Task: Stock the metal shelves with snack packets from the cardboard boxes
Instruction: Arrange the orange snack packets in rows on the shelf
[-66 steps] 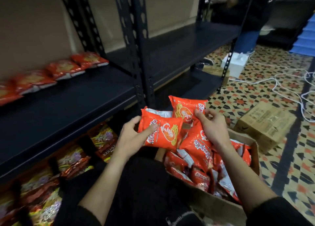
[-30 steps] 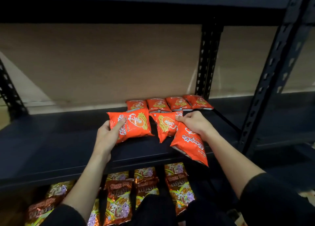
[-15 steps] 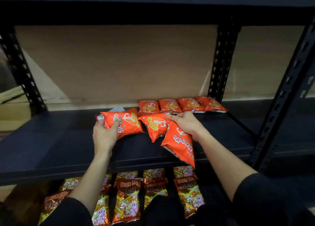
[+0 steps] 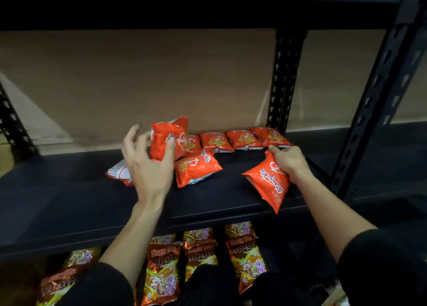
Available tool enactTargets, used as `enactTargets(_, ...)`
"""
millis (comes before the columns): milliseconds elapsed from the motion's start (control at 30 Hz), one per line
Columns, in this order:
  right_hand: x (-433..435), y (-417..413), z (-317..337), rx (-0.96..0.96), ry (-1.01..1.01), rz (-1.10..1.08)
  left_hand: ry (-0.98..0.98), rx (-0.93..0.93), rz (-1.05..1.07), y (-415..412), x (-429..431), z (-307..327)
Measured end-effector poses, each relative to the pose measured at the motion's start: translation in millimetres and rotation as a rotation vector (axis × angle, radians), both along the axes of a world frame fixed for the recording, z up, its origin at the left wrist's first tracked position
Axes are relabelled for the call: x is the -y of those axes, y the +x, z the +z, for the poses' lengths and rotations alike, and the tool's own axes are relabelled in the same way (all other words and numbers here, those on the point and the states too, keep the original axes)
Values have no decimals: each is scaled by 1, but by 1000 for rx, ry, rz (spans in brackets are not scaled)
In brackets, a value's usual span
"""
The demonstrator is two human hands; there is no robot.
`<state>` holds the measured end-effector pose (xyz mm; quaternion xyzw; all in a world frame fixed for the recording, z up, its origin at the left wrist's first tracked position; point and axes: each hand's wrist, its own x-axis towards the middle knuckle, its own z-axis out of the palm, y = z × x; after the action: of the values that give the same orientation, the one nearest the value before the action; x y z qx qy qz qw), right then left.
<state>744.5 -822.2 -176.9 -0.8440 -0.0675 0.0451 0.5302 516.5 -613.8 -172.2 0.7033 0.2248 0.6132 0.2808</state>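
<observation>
A glossy, puffy orange packet [image 4: 168, 137] is gripped upright by the left hand [image 4: 147, 169] above the matte metal shelf [image 4: 69, 201], a second packet [image 4: 268, 185] pinched by the right hand [image 4: 290, 163].

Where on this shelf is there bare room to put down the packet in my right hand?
Widest patch: the shelf board left of the left hand and the overturned packet. A smaller gap: between the loose packet and the tilted packet held by the right hand. Crowded: the back row, from the upright packet to the post.
</observation>
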Motion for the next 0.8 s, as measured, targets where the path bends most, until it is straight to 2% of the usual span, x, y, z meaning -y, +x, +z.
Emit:
enactTargets(200,24,22,2,-227,218,-104,250,-132,-275,26,36,-9)
enactTargets(300,34,26,4,-201,228,-128,405,-250,-371,39,53,-22)
enactTargets(400,43,23,-2,-96,56,-111,460,-389,-436,50,63,-36)
enactTargets(467,49,12,-3,133,-105,-88,480,-481,-430,56,67,-45)
enactTargets(533,53,-3,-3,437,-173,-49,497,-548,-400,59,69,-51)
enactTargets(600,52,-14,-3,653,-250,100,487,-570,-377,61,70,-52)
enactTargets(633,52,-18,-5,684,-326,208,460,-560,-376,61,71,-51)
enactTargets(700,52,-21,-12,617,-498,369,377,-500,-388,60,73,-47)
enactTargets(800,59,-24,-17,557,-630,383,222,-387,-413,58,75,-35)
